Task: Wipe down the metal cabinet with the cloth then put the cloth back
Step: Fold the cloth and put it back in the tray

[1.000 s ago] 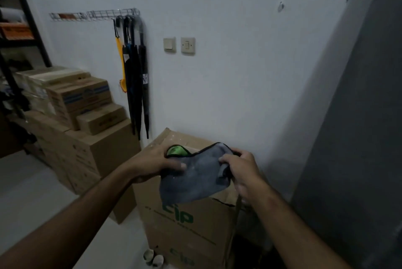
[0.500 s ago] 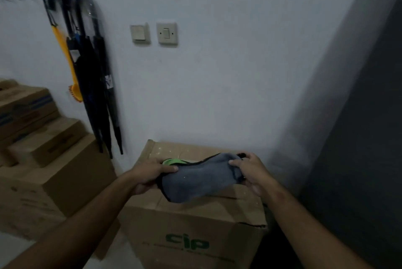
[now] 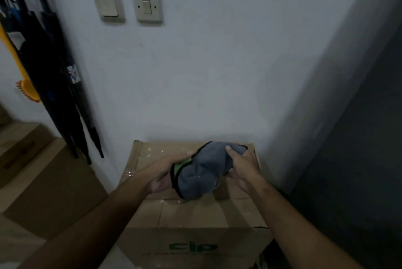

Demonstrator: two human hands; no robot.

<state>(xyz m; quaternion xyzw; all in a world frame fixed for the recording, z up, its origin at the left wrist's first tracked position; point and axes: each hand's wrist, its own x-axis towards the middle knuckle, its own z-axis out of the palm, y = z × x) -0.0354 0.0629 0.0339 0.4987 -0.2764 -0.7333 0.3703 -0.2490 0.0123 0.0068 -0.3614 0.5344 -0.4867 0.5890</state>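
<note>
A: Two hands on one cloth. The left hand [image 3: 162,178] cups the bunched grey cloth [image 3: 201,172] from its green-lined end, fingers wrapped under it; the right hand [image 3: 241,165] grips the other end, thumb pressed on top and fingers curled round the fabric.

B: And where is the cloth sitting?

A: Held low over the top of a cardboard box [image 3: 195,210] printed with green letters, against the wall. Its lower fold looks to touch the lid, though I can't say how much weight rests there.

B: So is the wiping done?

A: Hard to judge. The dark panel on the right, which I take for the metal cabinet [image 3: 356,138], shows no streaks or damp marks in this dim light. The hands are well apart from it. They could be gathering the cloth to start or laying it down to finish; the posture fits either.

B: Anything else around?

A: Two wall switches [image 3: 128,6] above the box, folded dark umbrellas [image 3: 54,86] hanging to the left beside a yellow-handled brush [image 3: 24,81], and more stacked boxes [image 3: 43,181] below them.

B: What's missing from view?

A: The cabinet's front, top and handles are cut off, and the left fingertips are hidden under the cloth.
</note>
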